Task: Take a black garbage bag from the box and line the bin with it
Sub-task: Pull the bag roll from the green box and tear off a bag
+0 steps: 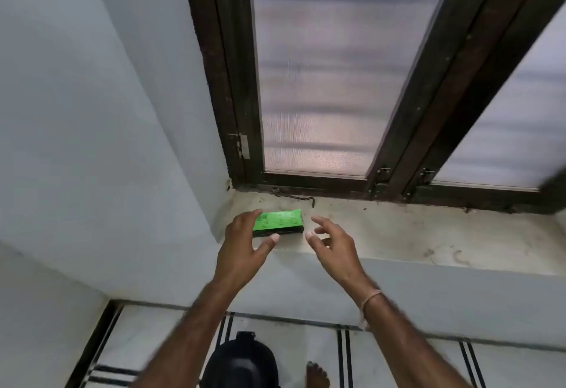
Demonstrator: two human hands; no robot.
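Note:
A small green box (280, 221) with a black lower edge lies flat on the stone window sill (398, 234), near the left corner. My left hand (243, 243) hovers at the box's left end, fingers spread, thumb just below its front edge; I cannot tell if it touches. My right hand (332, 243) is open just right of the box, apart from it. A black bin (242, 363) stands on the floor below, between my forearms. No garbage bag is visible.
A dark wooden window frame (235, 81) with mesh panes rises behind the sill, and a metal hook latch (294, 197) lies behind the box. A pale wall (92, 112) closes the left side. My bare foot (317, 375) stands on the tiled floor by the bin.

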